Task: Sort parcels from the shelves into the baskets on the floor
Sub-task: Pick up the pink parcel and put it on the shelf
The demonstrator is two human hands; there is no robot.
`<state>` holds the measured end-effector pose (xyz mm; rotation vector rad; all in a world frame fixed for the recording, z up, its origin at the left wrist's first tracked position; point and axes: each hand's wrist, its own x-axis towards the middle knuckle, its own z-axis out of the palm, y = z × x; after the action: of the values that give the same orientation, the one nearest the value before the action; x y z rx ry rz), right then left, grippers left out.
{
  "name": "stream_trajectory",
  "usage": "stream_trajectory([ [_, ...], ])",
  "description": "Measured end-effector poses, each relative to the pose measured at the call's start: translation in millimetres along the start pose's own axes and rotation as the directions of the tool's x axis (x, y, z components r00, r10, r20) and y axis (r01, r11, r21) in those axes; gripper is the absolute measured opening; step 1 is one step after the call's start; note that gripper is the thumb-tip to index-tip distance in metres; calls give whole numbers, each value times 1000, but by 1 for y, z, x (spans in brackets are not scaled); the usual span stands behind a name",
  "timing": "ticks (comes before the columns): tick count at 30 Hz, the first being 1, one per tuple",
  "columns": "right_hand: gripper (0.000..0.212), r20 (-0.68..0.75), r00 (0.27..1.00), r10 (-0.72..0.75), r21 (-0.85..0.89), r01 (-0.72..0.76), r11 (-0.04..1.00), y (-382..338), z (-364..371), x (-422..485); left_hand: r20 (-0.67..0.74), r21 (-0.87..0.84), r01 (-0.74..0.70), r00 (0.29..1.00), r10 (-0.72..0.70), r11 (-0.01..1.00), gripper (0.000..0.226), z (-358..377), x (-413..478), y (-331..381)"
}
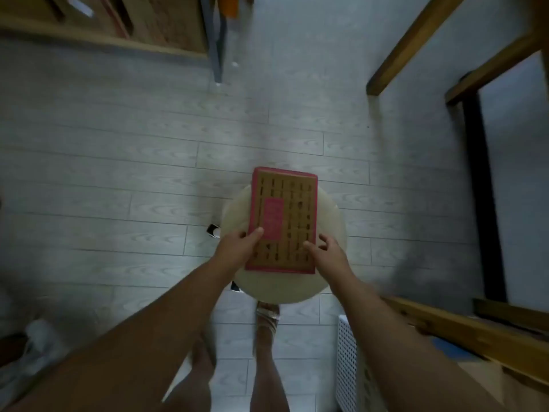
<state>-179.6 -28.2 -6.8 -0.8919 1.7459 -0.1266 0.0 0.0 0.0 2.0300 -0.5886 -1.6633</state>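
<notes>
A flat red-edged parcel with a tan printed face is held at the centre of the frame, above a round pale stool on the floor. Its near left edge is gripped by the left hand, thumb laid on top and the other fingers hidden underneath. Its near right corner is met by the right hand, fingers spread loosely over the edge; whether a firm grip is made cannot be told. A white perforated basket is seen at the lower right, beside wooden shelves.
</notes>
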Motion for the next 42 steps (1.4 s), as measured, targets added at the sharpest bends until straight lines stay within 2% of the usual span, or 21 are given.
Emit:
stream_trajectory([
  [4,46,40,998,-58,35,56,998,4,10,6,8,-15,-3,1000,4,1000,41,7,7,-4],
  [11,37,-3,997,-83,15,84,996,-15,14,-19,19,-38,-2,1000,3,999,36,-18,-16,8],
  [17,31,47,966,-254,91,249,964,-84,24,-86,-96,-160,-78,993,63,984,28,-83,-78,43],
  [19,33,66,940,-335,118,326,938,-115,33,-114,-134,-275,-105,989,70,956,34,-112,-105,57],
  [21,39,91,908,-408,134,395,909,-144,43,-140,-173,-335,-140,981,85,932,49,-141,-130,69],
  [23,45,102,868,-486,151,469,870,-175,58,-171,-218,-384,-194,969,116,902,56,-176,-156,80],
  [27,44,114,790,-602,189,578,794,-221,83,-220,-310,-445,-317,932,189,837,37,-232,-193,95],
  [32,40,126,699,-704,227,671,706,-276,122,-276,-451,-417,-505,837,311,755,29,-301,-241,114],
  [36,39,111,591,-799,279,753,596,-323,151,-307,-516,-394,-615,763,390,683,29,-355,-269,136],
  [42,46,69,550,-833,353,767,536,-395,159,-321,-549,-339,-698,692,470,631,34,-404,-274,185],
])
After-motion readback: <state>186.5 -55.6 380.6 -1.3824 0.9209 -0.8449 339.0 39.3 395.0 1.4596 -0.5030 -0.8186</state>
